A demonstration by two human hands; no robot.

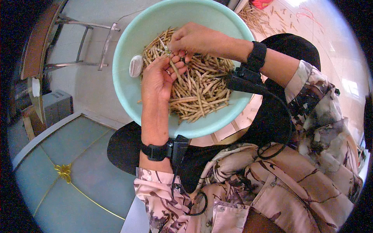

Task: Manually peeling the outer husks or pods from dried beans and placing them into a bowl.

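A large pale green plastic basin (126, 107) in front of me holds a heap of dry, tan bean pods (201, 84). Over the heap, my left hand (158, 77) is palm up with its fingers curled around one long pod (175, 70). My right hand (192, 39) comes in from the right, its bent fingers closed at the upper end of that same pod. The right fingertips are partly hidden behind the hand. A white oval bundle (136, 66), its material unclear, lies against the basin's inner left wall.
Loose pods (253, 19) lie on the tiled floor at upper right, by a red bag (261, 3). A metal-legged stool or frame (106, 46) stands to the left. A glass-like panel with a gold ornament (63, 172) fills the lower left. Black wrist devices (156, 152) trail cables.
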